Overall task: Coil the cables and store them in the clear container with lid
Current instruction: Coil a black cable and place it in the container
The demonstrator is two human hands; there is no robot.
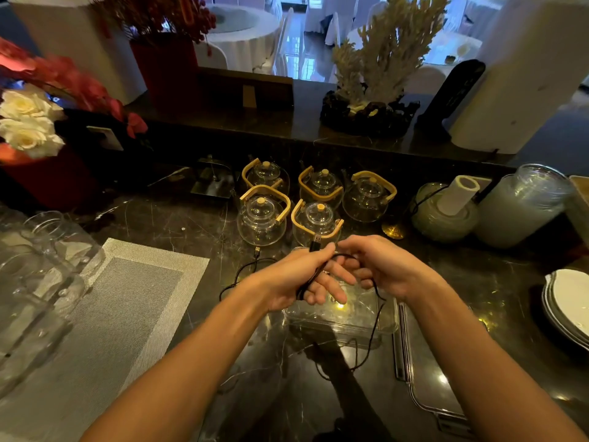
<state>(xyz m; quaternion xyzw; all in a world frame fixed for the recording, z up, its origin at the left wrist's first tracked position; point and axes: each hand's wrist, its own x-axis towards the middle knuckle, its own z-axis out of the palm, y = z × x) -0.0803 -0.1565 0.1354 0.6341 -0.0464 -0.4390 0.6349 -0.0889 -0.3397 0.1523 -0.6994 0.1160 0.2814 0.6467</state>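
— Where do we have the thin black cable (pixel 322 269)?

— Our left hand (pixel 296 279) pinches it near its plug end, the plug sticking up past the thumb; our right hand (pixel 379 266) curls its grip on the loop. Both hover over the clear rectangular plastic container (pixel 366 323) on the dark marble bench (pixel 191 224). The slack trails down past the container's near edge.

— What crowds us?

— Five glass teapots with wooden handles (pixel 314 199) just behind, a second black cable (pixel 247 271) left of the container, the clear lid (pixel 427 387) lying right of it, a grey woven placemat (pixel 127 298) farther left.
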